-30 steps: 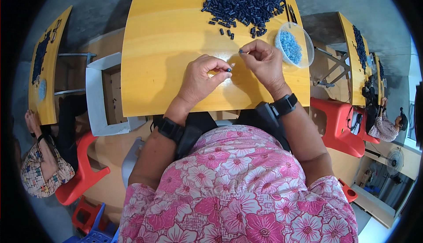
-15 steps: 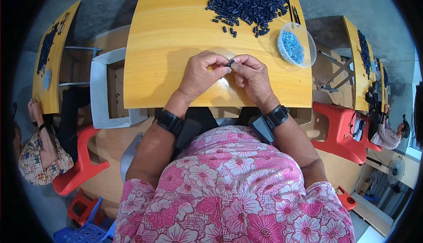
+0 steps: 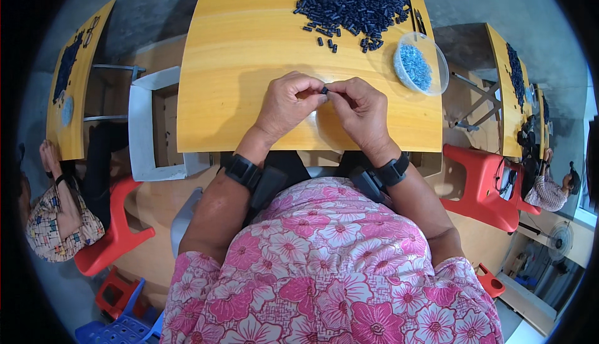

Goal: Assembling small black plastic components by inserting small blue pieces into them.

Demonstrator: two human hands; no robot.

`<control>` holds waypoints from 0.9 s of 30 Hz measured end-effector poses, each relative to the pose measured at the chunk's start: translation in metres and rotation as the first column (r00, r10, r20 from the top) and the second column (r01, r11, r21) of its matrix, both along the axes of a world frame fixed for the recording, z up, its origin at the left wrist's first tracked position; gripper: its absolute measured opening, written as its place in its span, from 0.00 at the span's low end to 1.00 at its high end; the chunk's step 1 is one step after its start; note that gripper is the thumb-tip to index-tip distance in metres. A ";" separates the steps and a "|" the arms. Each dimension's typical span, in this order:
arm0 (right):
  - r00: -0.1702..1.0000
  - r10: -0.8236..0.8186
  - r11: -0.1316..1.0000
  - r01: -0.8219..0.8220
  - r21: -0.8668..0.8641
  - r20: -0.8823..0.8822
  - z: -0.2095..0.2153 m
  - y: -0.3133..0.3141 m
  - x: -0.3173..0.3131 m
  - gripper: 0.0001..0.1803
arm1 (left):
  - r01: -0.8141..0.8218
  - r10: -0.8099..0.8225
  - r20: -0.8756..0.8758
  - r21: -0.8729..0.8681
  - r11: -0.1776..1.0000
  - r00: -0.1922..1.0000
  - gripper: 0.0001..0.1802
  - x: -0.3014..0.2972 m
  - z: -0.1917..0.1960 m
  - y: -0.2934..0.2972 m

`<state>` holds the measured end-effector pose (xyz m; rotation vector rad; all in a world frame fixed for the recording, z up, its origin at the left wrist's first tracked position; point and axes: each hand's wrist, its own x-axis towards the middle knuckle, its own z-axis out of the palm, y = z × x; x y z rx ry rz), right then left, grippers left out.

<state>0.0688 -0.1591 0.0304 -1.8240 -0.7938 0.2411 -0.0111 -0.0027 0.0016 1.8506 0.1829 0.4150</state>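
We look down on a yellow tabletop [image 3: 243,38], its near edge just in front of a pink flowered shirt [image 3: 331,269]. To the left of the tabletop stands a pale box [image 3: 138,135] with its inside facing up. Toward the far edge we see a broad heap [image 3: 352,0] of short, dark blue-black cylinders, with a few strays lying loose at its near side; three of these point roughly away from the body. The left hand [image 3: 284,105] and the right hand [image 3: 365,112] meet above the near part of the tabletop. Right of the heap's near end, a clear round bowl [image 3: 438,75] holds a pile of light blue bits [image 3: 413,68], and slim dark tools [image 3: 418,23] lie just beyond it. Between the two hands' fingertips we find a small dark piece [image 3: 324,90]: the fingers of the left hand are pinched on it, and those of the right pinch it from the other side. The fingertips cover so much of it that we cannot tell its long axis or which way it points, and any marking is too small for us to read. A second ago we saw the hands apart; half a second ago two dark shapes showed side by side at the fingertips, and now we make out only one.
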 end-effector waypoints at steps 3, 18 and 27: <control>0.990 0.021 1.000 -0.019 -0.013 0.137 0.004 0.001 -0.001 0.06 | -0.007 0.007 -0.018 -0.002 1.000 1.000 0.07 0.001 -0.002 0.001; 0.899 -0.010 0.999 0.023 0.024 -0.438 0.005 0.001 0.009 0.05 | 0.000 -0.007 -0.076 -0.100 0.995 0.997 0.07 0.001 -0.006 -0.002; 0.738 0.108 0.979 0.038 0.201 -0.667 -0.003 -0.008 0.016 0.14 | 0.023 -0.024 -0.041 -0.033 0.999 0.999 0.06 0.002 -0.002 -0.001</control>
